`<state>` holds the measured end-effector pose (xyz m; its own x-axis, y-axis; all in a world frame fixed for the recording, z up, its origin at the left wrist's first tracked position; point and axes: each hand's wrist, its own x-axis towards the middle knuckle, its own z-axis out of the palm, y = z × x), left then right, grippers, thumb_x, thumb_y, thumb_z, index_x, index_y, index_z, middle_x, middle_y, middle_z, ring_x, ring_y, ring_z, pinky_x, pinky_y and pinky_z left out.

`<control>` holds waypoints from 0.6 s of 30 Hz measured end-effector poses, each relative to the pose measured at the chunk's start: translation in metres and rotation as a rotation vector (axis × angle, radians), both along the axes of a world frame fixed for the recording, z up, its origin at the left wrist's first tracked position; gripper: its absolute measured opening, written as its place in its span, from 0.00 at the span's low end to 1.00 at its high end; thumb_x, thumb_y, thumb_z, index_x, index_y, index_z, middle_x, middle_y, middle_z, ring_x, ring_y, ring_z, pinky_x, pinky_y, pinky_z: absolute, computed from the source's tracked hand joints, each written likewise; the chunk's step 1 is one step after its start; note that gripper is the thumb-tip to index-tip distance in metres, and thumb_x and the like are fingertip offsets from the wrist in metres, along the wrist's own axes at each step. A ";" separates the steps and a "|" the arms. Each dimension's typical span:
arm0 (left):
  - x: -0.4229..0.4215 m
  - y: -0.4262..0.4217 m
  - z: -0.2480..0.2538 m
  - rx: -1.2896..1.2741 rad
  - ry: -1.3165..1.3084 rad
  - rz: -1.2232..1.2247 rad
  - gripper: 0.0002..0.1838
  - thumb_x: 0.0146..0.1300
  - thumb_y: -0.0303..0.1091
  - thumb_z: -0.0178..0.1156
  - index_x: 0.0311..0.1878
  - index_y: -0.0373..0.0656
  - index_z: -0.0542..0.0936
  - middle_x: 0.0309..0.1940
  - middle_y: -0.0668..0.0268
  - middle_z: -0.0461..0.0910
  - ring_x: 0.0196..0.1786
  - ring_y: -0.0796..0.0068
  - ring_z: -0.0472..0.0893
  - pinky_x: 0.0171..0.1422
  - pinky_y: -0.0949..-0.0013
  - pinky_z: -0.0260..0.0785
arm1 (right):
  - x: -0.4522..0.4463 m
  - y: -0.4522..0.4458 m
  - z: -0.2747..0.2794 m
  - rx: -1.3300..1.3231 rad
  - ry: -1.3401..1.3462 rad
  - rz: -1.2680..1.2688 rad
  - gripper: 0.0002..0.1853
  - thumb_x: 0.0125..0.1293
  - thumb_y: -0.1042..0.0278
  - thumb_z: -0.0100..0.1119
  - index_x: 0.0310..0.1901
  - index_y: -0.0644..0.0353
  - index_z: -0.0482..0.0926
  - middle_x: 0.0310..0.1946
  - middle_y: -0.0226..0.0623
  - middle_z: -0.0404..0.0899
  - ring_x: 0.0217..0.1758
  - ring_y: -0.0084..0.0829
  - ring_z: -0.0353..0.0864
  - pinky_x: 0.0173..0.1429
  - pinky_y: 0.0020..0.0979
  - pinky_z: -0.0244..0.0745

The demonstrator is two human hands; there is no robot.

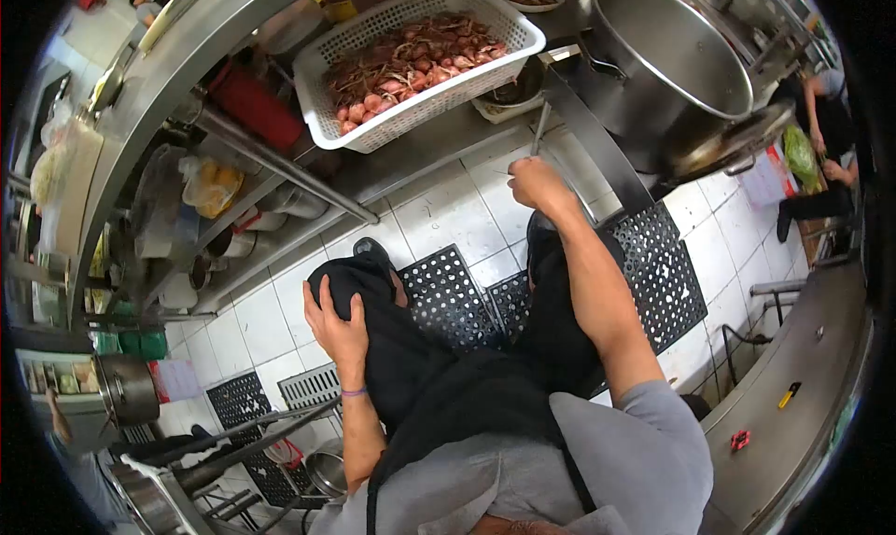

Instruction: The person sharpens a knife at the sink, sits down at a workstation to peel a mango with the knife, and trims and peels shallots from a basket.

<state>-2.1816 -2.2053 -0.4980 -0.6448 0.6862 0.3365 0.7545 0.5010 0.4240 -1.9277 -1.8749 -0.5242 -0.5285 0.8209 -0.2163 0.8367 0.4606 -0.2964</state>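
My left hand point(338, 322) rests on the black cloth over my left knee, its fingers spread. My right hand point(539, 182) is closed in the air above the right foot, near a metal table leg; what it holds, if anything, cannot be made out. Ahead of me a white perforated basket point(425, 92) full of shallots point(420, 67) stands on the steel counter point(373, 179). To its right is a large steel pot point(667, 50), with the flat steel counter edge below it.
Black perforated mats point(446, 297) lie on the white tile floor. A steel table point(756, 451) with a yellow cutter point(790, 395) stands at right. Another person point(821, 125) sits at far right near a green bag point(798, 160). Shelves point(196, 246) line the left.
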 end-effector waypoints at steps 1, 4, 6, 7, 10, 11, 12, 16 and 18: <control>-0.002 0.001 0.000 -0.001 -0.004 0.008 0.32 0.57 0.34 0.69 0.66 0.44 0.72 0.72 0.46 0.59 0.72 0.43 0.61 0.73 0.51 0.58 | 0.002 -0.001 0.008 -0.018 0.076 0.000 0.13 0.64 0.67 0.57 0.46 0.63 0.85 0.49 0.53 0.82 0.51 0.55 0.82 0.58 0.49 0.76; -0.001 0.002 0.001 -0.002 -0.002 0.016 0.32 0.57 0.34 0.69 0.66 0.44 0.72 0.72 0.46 0.60 0.72 0.43 0.62 0.73 0.50 0.58 | 0.013 -0.009 0.030 -0.092 0.245 -0.026 0.11 0.64 0.67 0.57 0.42 0.62 0.86 0.47 0.54 0.83 0.51 0.56 0.82 0.57 0.51 0.76; 0.000 0.003 0.002 -0.011 0.011 0.011 0.33 0.57 0.34 0.69 0.67 0.44 0.72 0.72 0.46 0.60 0.71 0.43 0.62 0.73 0.50 0.59 | 0.014 -0.010 0.027 -0.080 0.169 -0.055 0.11 0.64 0.67 0.57 0.43 0.62 0.86 0.46 0.54 0.83 0.51 0.56 0.82 0.57 0.51 0.76; 0.001 0.004 0.002 -0.021 0.018 0.012 0.33 0.57 0.34 0.69 0.67 0.44 0.72 0.72 0.46 0.60 0.71 0.43 0.62 0.73 0.50 0.59 | 0.018 -0.011 0.025 -0.074 0.130 -0.081 0.11 0.64 0.67 0.58 0.43 0.62 0.86 0.46 0.54 0.83 0.51 0.55 0.82 0.57 0.51 0.76; 0.004 0.007 0.001 -0.038 0.037 0.013 0.33 0.57 0.35 0.69 0.67 0.44 0.72 0.72 0.46 0.60 0.71 0.43 0.63 0.73 0.50 0.59 | 0.022 -0.013 0.026 0.005 0.183 -0.085 0.11 0.64 0.68 0.57 0.42 0.63 0.85 0.46 0.54 0.83 0.50 0.55 0.82 0.56 0.51 0.77; 0.004 0.008 0.001 -0.041 0.043 0.018 0.33 0.57 0.35 0.69 0.67 0.44 0.72 0.72 0.46 0.60 0.71 0.43 0.63 0.73 0.50 0.59 | 0.023 -0.012 0.025 0.020 0.205 -0.081 0.11 0.64 0.68 0.57 0.42 0.63 0.85 0.46 0.55 0.82 0.50 0.56 0.82 0.55 0.51 0.77; 0.003 0.008 0.001 -0.046 0.042 0.024 0.33 0.56 0.34 0.69 0.67 0.44 0.72 0.72 0.46 0.60 0.71 0.43 0.63 0.73 0.50 0.59 | 0.022 -0.012 0.023 0.036 0.226 -0.071 0.11 0.64 0.68 0.58 0.42 0.63 0.85 0.46 0.55 0.82 0.50 0.56 0.82 0.55 0.51 0.77; 0.002 0.008 0.002 -0.046 0.044 0.033 0.33 0.56 0.34 0.69 0.67 0.45 0.72 0.72 0.46 0.60 0.71 0.43 0.63 0.72 0.50 0.59 | 0.018 -0.010 0.033 0.018 0.277 -0.058 0.10 0.64 0.67 0.58 0.41 0.64 0.84 0.45 0.58 0.81 0.51 0.57 0.80 0.54 0.53 0.76; 0.002 0.008 0.002 -0.056 0.053 0.038 0.33 0.56 0.34 0.69 0.67 0.46 0.72 0.72 0.46 0.60 0.71 0.43 0.63 0.72 0.50 0.60 | 0.017 -0.011 0.033 0.049 0.320 -0.056 0.10 0.64 0.67 0.58 0.40 0.64 0.84 0.44 0.58 0.81 0.51 0.58 0.80 0.54 0.53 0.75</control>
<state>-2.1798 -2.1969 -0.4957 -0.6530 0.6803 0.3330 0.7552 0.5514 0.3544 -1.9104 -1.8859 -0.4914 -0.5170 0.8559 -0.0064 0.7292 0.4365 -0.5269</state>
